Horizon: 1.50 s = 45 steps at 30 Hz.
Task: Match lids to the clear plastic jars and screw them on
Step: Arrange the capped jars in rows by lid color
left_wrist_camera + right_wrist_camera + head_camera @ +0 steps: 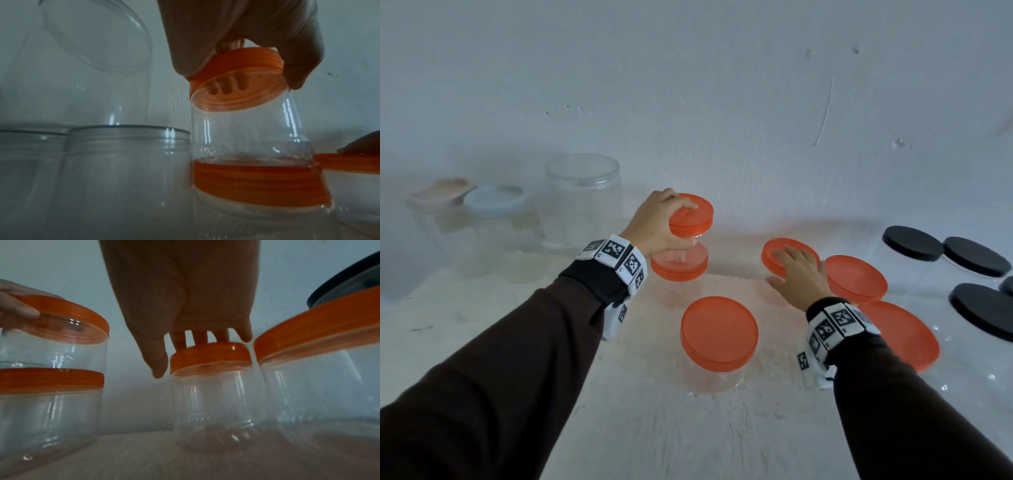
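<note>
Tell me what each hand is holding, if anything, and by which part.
The left hand grips the upper stacked jar by its orange lid, fingers round the rim. The right hand holds nothing; its straight fingers rest on another jar's orange lid.

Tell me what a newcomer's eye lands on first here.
The left hand grips an orange-lidded jar stacked on a second orange-lidded jar, centre back. Beside them, the right hand lies flat on another orange lid. Black-lidded jars cluster far right.
</note>
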### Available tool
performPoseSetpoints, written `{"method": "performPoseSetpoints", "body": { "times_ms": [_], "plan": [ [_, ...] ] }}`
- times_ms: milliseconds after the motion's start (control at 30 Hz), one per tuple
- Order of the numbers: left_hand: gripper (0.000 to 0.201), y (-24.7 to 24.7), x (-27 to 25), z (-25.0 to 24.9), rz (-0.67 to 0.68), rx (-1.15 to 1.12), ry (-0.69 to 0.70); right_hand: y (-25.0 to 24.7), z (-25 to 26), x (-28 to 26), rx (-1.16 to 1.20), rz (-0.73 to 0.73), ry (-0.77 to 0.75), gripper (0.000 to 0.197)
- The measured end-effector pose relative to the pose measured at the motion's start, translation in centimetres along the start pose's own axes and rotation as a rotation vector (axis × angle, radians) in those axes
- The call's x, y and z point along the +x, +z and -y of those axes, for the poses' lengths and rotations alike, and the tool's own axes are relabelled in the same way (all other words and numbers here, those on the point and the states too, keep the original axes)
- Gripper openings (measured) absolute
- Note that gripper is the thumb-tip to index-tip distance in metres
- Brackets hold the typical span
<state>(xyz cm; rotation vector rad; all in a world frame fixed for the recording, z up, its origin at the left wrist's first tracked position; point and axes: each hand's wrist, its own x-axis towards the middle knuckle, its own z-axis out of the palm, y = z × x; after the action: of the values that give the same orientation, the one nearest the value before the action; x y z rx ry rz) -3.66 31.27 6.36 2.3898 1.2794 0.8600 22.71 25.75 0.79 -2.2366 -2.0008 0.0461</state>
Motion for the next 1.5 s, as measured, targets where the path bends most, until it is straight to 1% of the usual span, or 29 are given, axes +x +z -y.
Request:
{"method": "performPoseSetpoints", "body": {
  "times_ms": [33,100,233,400,533,700,800,1000,1133,1200,1233,1300,1333,1367,1433,1500],
  "plan": [
    [0.066,0.1,0.0,0.0,0.000,-0.001,0.000,0.0,0.0,0.0,0.017,-0.010,-0.009,0.049],
    [0.064,0.1,0.0,0.1,-0.004,0.010,0.005,0.0,0.2,0.0,0.078,-0.033,-0.074,0.044],
    [0.066,0.2,0.1,0.2,-0.011,0.032,0.010,-0.5,1.5,-0.1,0.219,0.039,-0.222,0.042],
    [0.069,0.1,-0.1,0.1,-0.015,0.031,0.010,-0.8,3.3,-0.3,0.282,0.087,-0.321,0.041],
    [0.069,0.1,-0.1,0.1,-0.012,0.027,0.011,-0.9,4.2,-0.3,0.310,0.101,-0.352,0.039],
    [0.059,0.2,0.0,0.2,-0.022,0.040,0.017,-0.7,4.5,-0.2,0.318,0.108,-0.361,0.038],
    [0.061,0.3,-0.1,0.2,-0.026,0.042,0.019,-0.7,4.5,-0.2,0.311,0.095,-0.359,0.038],
    [0.058,0.3,0.0,0.2,-0.040,0.051,0.020,-0.5,4.5,-0.4,0.281,0.090,-0.359,0.037],
    [0.059,0.3,-0.1,0.1,-0.043,0.055,0.019,-1.0,4.7,-0.6,0.259,0.129,-0.359,0.037],
    [0.059,0.3,-0.1,0.0,-0.043,0.058,0.019,-1.5,4.9,-1.2,0.266,0.134,-0.361,0.039],
    [0.059,0.3,-0.1,0.0,-0.043,0.060,0.018,-1.7,5.1,-1.7,0.284,0.114,-0.369,0.040],
    [0.059,0.3,0.0,0.0,-0.044,0.065,0.017,-2.4,5.6,-3.2,0.341,0.061,-0.419,0.042],
    [0.059,0.3,0.0,0.0,-0.046,0.066,0.018,-2.8,5.9,-4.2,0.372,0.060,-0.458,0.044],
    [0.060,0.3,0.0,0.0,-0.048,0.067,0.019,-3.1,6.2,-5.2,0.393,0.093,-0.498,0.047],
    [0.060,0.3,0.0,0.0,-0.046,0.068,0.017,-3.6,6.8,-6.9,0.372,0.238,-0.552,0.058],
    [0.060,0.3,0.0,0.0,-0.041,0.070,0.015,-3.4,7.0,-8.0,0.253,0.385,-0.568,0.073]
  ]
}}
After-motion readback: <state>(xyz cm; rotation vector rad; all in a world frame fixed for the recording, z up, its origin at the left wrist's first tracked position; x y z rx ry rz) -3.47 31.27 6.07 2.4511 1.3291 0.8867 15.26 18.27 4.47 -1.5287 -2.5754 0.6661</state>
